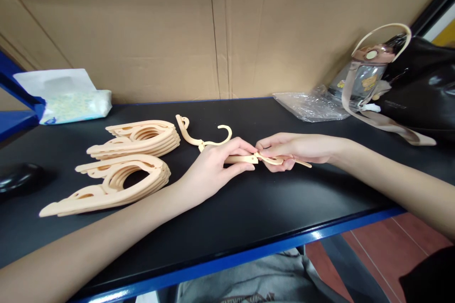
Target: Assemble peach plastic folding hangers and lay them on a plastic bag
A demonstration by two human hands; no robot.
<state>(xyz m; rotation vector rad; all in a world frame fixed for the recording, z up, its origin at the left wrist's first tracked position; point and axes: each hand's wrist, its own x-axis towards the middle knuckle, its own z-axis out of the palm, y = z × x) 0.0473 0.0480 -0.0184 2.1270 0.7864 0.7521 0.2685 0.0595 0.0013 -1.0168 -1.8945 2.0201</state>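
Over the middle of the black table, my left hand [216, 163] is closed around a cream plastic folding hanger [241, 159]. One arm and the curved hook of this hanger stick out beyond my left fingers. My right hand [295, 149] pinches a curved cream piece [272, 159] against the hanger's end, with a thin tip showing past the fingers. Whether the two pieces are joined is hidden by my fingertips. To the left of my left hand lie two stacks of folded hangers, a rear stack [167, 144] and a front stack [156, 180].
A tissue pack [78, 104] with white paper stands at the back left, and a black mouse [19, 177] sits at the left edge. Toward the back right are a clear plastic bag [309, 104], a strapped water bottle [366, 80] and a black bag [423, 90]. Cardboard [159, 33] walls the back.
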